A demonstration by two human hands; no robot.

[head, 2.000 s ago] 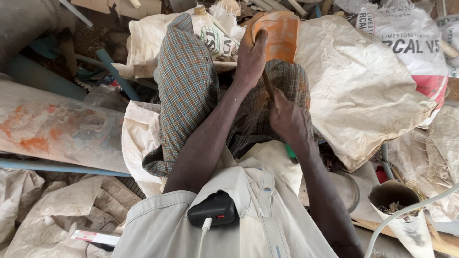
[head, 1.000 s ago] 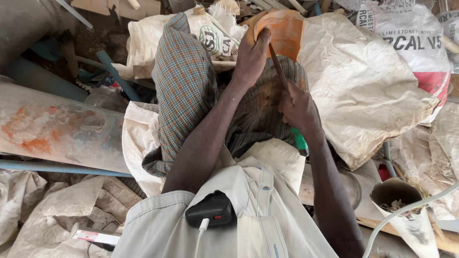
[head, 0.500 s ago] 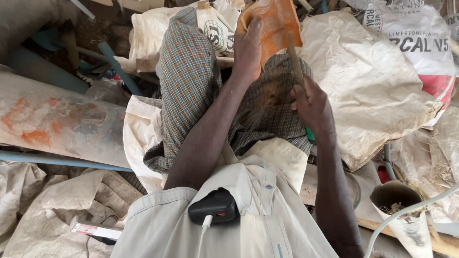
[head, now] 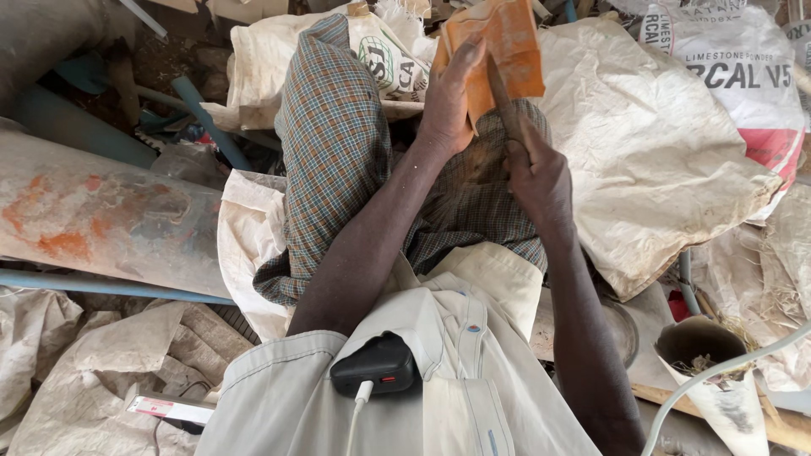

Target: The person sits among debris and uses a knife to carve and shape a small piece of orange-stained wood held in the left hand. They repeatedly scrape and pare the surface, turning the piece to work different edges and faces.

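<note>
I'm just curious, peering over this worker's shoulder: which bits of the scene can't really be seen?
Head view only:
- Tool: its working end is blurred, its handle hidden inside the right hand.
- Orange block: top cut off by the frame edge, partly covered by the left hand.
- Paper cone: contents too small to tell.

A single head-worn camera looks steeply down and slightly forward from close range over the person's shirt front [head: 405,397] and checked lap cloth [head: 338,152] to both raised hands, with sacks [head: 659,143], probably on the ground, filling the edges.
</note>
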